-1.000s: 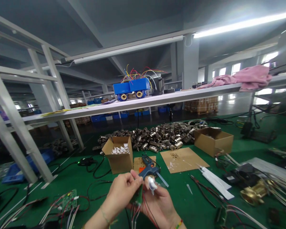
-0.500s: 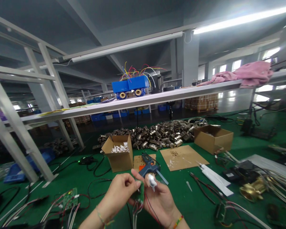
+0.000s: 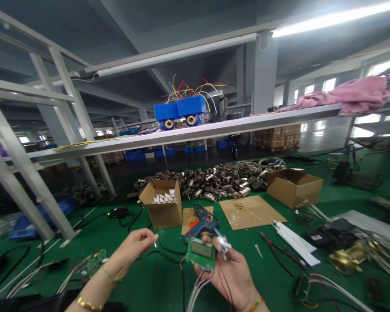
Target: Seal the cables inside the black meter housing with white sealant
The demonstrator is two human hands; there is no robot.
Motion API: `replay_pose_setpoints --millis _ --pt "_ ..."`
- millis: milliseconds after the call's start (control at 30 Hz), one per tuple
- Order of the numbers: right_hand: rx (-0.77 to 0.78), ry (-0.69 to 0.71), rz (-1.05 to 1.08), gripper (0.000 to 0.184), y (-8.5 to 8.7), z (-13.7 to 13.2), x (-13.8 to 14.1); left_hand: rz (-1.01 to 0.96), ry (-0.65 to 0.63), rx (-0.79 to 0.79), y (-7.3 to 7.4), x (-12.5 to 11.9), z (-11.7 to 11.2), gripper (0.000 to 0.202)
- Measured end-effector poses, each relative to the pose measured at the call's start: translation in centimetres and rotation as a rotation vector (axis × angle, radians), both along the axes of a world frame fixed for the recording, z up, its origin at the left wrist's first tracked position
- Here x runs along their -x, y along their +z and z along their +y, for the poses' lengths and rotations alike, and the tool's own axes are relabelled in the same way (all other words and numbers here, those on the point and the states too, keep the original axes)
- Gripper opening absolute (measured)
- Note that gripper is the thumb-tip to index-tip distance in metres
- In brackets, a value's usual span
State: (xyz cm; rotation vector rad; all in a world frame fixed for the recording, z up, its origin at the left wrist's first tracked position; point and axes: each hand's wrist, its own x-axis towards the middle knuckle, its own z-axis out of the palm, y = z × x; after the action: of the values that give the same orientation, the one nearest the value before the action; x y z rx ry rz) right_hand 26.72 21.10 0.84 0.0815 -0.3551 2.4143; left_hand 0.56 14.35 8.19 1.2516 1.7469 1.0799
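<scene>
My right hand (image 3: pixel 232 271) holds a green circuit board (image 3: pixel 192 259) with a small LCD screen (image 3: pixel 201 249) facing up. White, red and black wires (image 3: pixel 198 288) hang from the board's lower edge. A white piece (image 3: pixel 223 246), whose kind I cannot make out, is also held at the fingers of that hand. Off to the left, apart from the board, my left hand (image 3: pixel 134 246) is closed in a pinch. A tiny pale bit (image 3: pixel 155 244) shows under its fingertips, too small to name. Just behind the board lies a blue hot glue gun (image 3: pixel 199 225).
Behind my hands are a cardboard box of white pieces (image 3: pixel 165 214), a pile of metal fittings (image 3: pixel 211 182) and a flat cardboard sheet (image 3: pixel 251 212). Pliers (image 3: pixel 276 253), a white tube (image 3: pixel 295 242) and a brass fitting (image 3: pixel 347 259) lie rightward. Another circuit board (image 3: pixel 95 262) lies left.
My left hand has moved left, away from the board, still pinched. My right hand has shifted slightly right and turned the board, so its screen now shows.
</scene>
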Motion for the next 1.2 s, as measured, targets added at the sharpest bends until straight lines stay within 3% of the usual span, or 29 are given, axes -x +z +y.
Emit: replay_pose_setpoints --millis 133,300,433,567,633,700,800,867,933,1000,1067,1133,1200 --pt "0.167 -0.153 -0.046 0.015 -3.2 -1.0 -2.1 0.147 -0.09 0.008 -2.9 -1.7 2.3 0.037" --pt "0.276 -0.255 -0.082 0.014 -6.5 -2.4 -3.4 0.589 -0.184 -0.024 -6.1 -6.1 6.1 0.013" --pt "0.283 -0.252 -0.056 0.014 -6.3 -2.8 -3.4 0.823 -0.265 -0.14 -8.0 -9.6 8.4 0.013" --pt "0.278 -0.231 -0.025 0.013 -5.4 -2.7 -3.5 1.197 -0.513 -0.175 -10.3 -11.4 10.1 0.026" --pt "0.286 -0.209 -0.012 0.014 -5.2 -2.6 -3.5 1.217 -0.617 -0.142 -10.6 -11.4 10.5 0.023" --pt "0.303 -0.188 0.002 0.015 -5.2 -2.5 -3.4 1.145 -0.645 -0.124 -9.8 -10.6 10.2 0.023" --pt "0.328 -0.186 0.022 0.015 -5.4 -2.4 -3.3 0.931 -0.554 -0.107 -6.8 -8.3 8.0 0.03" --pt "0.326 -0.188 0.021 0.016 -5.4 -2.4 -3.2 0.78 -0.45 -0.077 -5.1 -6.5 5.1 0.031" --pt "0.321 -0.191 0.019 0.015 -5.4 -2.3 -3.1 0.623 -0.337 -0.045 -4.6 -5.2 1.3 0.034" --pt "0.329 -0.204 0.018 0.013 -5.4 -2.3 -2.9 0.462 -0.267 -0.046 -5.8 -4.7 -2.5 0.038" --pt "0.341 -0.216 0.012 0.012 -5.1 -2.1 -2.5 0.307 -0.294 -0.065 -7.9 -4.9 -5.5 0.049" --pt "0.334 -0.217 -0.011 0.011 -4.4 -1.9 -1.9 0.136 -0.32 -0.083 -9.9 -5.5 -7.5 0.058" --pt "0.285 -0.209 -0.045 0.009 -3.2 -1.9 -1.1 -0.004 -0.33 -0.092 -10.9 -6.1 -8.6 0.06"
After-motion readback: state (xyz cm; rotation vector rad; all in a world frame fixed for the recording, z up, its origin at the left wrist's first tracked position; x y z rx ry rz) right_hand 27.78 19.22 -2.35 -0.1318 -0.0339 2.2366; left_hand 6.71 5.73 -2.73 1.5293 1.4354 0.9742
